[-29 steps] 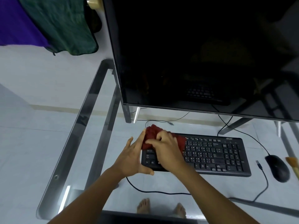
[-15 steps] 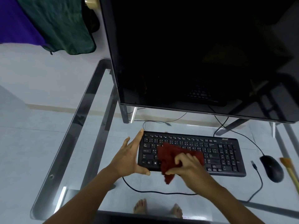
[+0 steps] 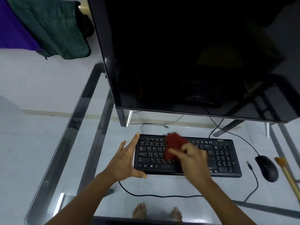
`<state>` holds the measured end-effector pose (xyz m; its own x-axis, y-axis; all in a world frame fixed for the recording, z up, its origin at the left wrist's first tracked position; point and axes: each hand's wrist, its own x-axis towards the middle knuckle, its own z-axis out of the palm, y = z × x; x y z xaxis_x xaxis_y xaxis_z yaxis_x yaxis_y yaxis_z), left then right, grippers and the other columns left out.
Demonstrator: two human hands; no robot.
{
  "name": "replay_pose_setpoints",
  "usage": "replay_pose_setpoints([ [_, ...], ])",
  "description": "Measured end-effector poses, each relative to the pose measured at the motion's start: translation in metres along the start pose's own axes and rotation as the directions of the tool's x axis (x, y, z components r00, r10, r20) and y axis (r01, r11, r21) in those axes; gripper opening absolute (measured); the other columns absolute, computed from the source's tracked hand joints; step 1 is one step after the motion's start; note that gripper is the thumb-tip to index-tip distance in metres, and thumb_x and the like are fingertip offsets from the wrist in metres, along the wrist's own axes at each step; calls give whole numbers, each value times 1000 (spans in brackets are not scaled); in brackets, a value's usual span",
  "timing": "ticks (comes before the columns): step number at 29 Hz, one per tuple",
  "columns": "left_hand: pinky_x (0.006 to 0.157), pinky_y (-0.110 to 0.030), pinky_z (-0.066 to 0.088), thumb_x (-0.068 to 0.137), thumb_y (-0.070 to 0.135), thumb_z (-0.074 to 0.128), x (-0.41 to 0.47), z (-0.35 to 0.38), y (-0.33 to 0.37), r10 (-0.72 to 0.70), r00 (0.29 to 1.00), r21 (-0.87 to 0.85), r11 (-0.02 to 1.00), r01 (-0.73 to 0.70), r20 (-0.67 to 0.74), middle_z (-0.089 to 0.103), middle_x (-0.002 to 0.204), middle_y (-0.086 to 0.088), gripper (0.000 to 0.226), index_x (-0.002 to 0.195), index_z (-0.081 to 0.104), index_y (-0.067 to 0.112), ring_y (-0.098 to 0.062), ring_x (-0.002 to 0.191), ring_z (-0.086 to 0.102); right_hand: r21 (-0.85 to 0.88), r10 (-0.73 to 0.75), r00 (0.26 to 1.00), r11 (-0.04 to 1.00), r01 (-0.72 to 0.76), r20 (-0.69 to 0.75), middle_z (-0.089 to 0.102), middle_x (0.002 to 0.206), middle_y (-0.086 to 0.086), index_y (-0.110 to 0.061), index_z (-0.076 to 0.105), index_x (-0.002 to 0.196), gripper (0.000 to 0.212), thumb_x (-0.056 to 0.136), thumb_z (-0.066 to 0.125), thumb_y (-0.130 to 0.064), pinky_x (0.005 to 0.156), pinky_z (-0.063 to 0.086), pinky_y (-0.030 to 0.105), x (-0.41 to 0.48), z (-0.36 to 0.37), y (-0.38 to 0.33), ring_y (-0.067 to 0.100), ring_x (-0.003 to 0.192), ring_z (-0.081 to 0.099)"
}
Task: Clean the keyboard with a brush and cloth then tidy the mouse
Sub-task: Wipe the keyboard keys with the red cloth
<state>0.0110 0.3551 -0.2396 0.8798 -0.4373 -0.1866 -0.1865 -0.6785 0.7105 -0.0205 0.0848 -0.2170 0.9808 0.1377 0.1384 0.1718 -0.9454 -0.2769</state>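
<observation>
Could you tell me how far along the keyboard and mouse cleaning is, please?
Brushing looks finished: the brush lies aside, right of the mouse. In hand: the right hand wipes the keyboard with the red cloth, left hand steadying its end. Left: tidying the mouse.

A fuzzy red cloth over a matt black plastic keyboard, on a clear, glossy glass worktop framed in polished metal. The monitor screen shines mirror-smooth; the mouse looks matt plastic, the brush handle pale wood.
</observation>
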Motion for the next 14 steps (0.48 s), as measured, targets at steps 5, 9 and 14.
replay_pose_setpoints([
  [5, 117, -29, -12, 51, 70, 78, 0, 1, -2, 9, 1000, 15, 1000, -9, 4, 21, 154, 21, 143, 147, -23, 37, -1, 143, 14, 67, 319, 943, 947, -313, -97, 60, 99, 7, -24, 64, 124, 45, 82, 68, -8, 73, 34, 36, 6, 21, -30, 27, 86, 58],
  [9, 114, -22, -15, 53, 67, 80, -1, 0, 1, 43, 999, 17, 999, -43, 2, 24, 150, 22, 144, 148, -22, 32, 12, 137, 12, 55, -165, 985, 985, 163, 42, 53, 94, 1, -32, 54, 130, 49, 85, 69, -20, 68, 42, 34, 16, 31, -77, 21, 83, 46],
  [14, 112, -20, -16, 54, 65, 81, -2, -2, 2, 22, 1000, 5, 1000, -22, 7, 21, 151, 26, 142, 148, -20, 33, 12, 138, 5, -8, 209, 977, 978, -209, 39, 51, 97, 3, -27, 61, 122, 29, 99, 45, -21, 76, 41, 38, 71, 15, -19, 25, 89, 46],
])
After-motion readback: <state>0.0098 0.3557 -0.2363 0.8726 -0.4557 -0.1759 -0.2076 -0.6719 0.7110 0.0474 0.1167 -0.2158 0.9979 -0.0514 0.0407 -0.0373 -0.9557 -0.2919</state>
